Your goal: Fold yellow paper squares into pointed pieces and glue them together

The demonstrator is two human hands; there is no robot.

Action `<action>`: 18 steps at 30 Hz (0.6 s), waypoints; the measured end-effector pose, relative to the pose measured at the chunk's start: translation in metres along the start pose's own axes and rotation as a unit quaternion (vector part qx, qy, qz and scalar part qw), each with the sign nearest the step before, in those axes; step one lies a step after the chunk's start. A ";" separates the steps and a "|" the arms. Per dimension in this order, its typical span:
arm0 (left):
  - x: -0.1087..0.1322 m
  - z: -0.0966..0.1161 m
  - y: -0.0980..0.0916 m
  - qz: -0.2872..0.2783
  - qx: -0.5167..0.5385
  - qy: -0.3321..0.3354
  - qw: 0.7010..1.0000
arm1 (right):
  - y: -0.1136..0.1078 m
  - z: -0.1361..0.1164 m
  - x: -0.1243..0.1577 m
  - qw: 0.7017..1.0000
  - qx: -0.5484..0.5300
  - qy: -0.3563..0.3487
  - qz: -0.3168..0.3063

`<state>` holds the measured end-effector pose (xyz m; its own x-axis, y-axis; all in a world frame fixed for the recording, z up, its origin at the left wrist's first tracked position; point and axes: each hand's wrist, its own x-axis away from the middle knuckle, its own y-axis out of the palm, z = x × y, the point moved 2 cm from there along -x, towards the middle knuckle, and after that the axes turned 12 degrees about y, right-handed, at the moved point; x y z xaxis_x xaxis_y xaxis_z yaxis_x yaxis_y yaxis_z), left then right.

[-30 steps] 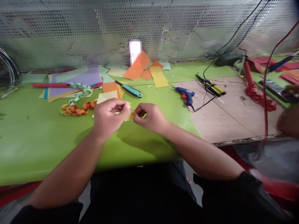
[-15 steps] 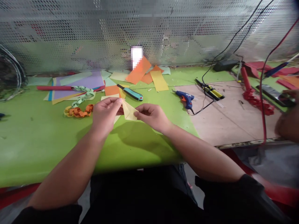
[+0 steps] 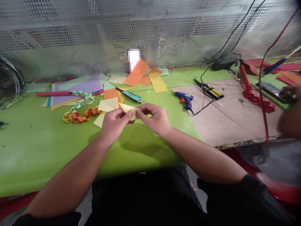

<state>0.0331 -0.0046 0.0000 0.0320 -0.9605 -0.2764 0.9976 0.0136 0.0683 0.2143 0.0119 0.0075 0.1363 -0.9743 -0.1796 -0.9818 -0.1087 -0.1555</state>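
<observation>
A small folded piece of pale yellow paper [image 3: 127,108] is held between my two hands, just above the green tabletop [image 3: 141,147]. My left hand [image 3: 115,124] pinches its lower left side, thumb on top. On the other side my right hand [image 3: 154,118] grips the right edge between thumb and fingers. One pointed corner of the paper sticks out to the upper left. Behind my left hand lie pale yellow paper sheets [image 3: 108,104], partly covered by it. A teal utility knife [image 3: 129,95] rests just beyond my hands.
An orange, yellow and green paper chain [image 3: 80,116] lies left, near stacked coloured sheets [image 3: 77,88]. To the right are a blue glue gun [image 3: 184,99], yellow-handled pliers [image 3: 211,91] and hanging cables [image 3: 261,78]. Another person's arm [image 3: 290,116] shows at the right edge.
My left hand has moved right and down, from the paper's upper corner to its lower side, closer to my right hand. More of the pale sheets behind it now shows.
</observation>
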 end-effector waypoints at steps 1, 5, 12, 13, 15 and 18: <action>0.000 0.000 0.000 0.000 0.003 -0.002 1.000 | 0.000 -0.001 0.000 1.000 -0.005 -0.002 -0.004; -0.001 0.001 0.001 -0.007 0.025 -0.022 0.999 | 0.000 -0.003 0.000 1.000 -0.007 -0.017 0.000; 0.003 0.004 0.008 0.026 0.030 -0.014 0.999 | 0.001 -0.004 0.004 0.976 0.116 -0.168 0.073; 0.004 0.004 0.008 0.030 0.027 -0.010 0.999 | 0.001 -0.003 0.005 0.971 0.134 -0.181 0.074; 0.004 0.004 0.009 0.033 0.021 -0.005 0.999 | 0.000 -0.001 0.007 0.961 0.179 -0.195 0.078; 0.003 0.004 0.009 0.044 0.019 -0.006 0.999 | -0.002 0.001 0.010 0.938 0.254 -0.225 0.073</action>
<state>0.0420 -0.0087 0.0037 0.1176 -0.9596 -0.2556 0.9879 0.0869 0.1281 0.2173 0.0025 0.0048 0.1582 -0.7772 -0.6091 -0.8209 0.2392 -0.5185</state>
